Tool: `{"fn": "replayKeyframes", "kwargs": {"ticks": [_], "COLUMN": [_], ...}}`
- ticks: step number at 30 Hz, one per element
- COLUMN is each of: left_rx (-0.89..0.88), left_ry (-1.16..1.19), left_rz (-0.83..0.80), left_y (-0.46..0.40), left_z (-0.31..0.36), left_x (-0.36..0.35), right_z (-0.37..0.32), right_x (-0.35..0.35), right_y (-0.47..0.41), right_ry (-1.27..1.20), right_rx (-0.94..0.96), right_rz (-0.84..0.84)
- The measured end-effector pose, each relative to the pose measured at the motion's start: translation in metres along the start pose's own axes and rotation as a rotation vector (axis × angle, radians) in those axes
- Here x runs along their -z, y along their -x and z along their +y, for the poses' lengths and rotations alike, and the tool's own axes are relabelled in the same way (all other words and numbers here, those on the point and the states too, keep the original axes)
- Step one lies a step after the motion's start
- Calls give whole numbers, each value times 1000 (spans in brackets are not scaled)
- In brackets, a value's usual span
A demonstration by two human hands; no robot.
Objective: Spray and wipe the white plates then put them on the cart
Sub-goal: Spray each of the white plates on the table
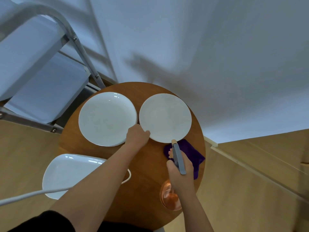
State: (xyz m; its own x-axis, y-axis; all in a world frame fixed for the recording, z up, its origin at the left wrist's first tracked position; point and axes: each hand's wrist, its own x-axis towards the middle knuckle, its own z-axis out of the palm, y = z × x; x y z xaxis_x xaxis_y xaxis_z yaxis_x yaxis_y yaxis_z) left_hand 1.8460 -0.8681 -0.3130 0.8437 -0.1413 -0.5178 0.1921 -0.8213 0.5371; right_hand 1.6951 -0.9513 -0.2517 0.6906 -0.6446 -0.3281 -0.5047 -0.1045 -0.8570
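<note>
While the left hand [137,135] pinches the near-left rim of the right plate [165,117], thumb on top at about 7 o'clock of that plate, the right hand [181,171] grasps a spray bottle [177,156] with its fingers wrapped round the neck. One finger lies forward by the trigger; whether it is pressing I cannot tell. The bottle's grey head points toward 12 o'clock, its pale nozzle tip just over the plate's near edge at roughly 5 o'clock of the plate. The orange body of the bottle shows below the wrist, at 5 o'clock on the table [147,195].

Both plates lie on the round wooden table, side by side and almost touching. The left plate [107,118] sits at 11 o'clock on the tabletop and seems to top a short stack, more rims showing under its near edge. The right plate sits at 1 o'clock. A purple cloth [192,154] lies at 3 o'clock, partly beneath the bottle and hand, its far edge touching or slipping under the right plate.

A white tray [66,171] overhangs the table at 8 o'clock, crossed by the left forearm and a white cable [30,195]. The cart [41,77], metal-framed with pale shelves, stands off the table at 10 o'clock.
</note>
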Motion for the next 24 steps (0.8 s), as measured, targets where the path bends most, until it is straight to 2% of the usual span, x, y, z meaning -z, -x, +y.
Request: {"fn": "replayKeyframes", "kwargs": {"ticks": [6, 10, 13, 17, 20, 22, 24], "left_rx": [-16, 41, 87, 243, 298, 224, 170], "left_ry": [45, 31, 2, -80, -11, 14, 10], "left_rz": [177, 288, 321, 262, 148, 85, 74], "left_y": [-4, -12, -15, -18, -21, -25, -29], "left_z": [-26, -63, -90, -114, -128, -133, -135], "left_x": [46, 83, 106, 124, 129, 130, 133], "right_z": [-13, -25, -38, -51, -59, -61, -61], "right_x": [-30, -51, -61, -67, -88, -106, -118], "right_y": [4, 11, 16, 28, 32, 34, 36], "right_ry": [2, 24, 6, -71, -25, 45, 61], "right_rx": [41, 95, 61, 44, 67, 68, 63], "right_rz": [20, -48, -109, -399, -349, -244, -225]}}
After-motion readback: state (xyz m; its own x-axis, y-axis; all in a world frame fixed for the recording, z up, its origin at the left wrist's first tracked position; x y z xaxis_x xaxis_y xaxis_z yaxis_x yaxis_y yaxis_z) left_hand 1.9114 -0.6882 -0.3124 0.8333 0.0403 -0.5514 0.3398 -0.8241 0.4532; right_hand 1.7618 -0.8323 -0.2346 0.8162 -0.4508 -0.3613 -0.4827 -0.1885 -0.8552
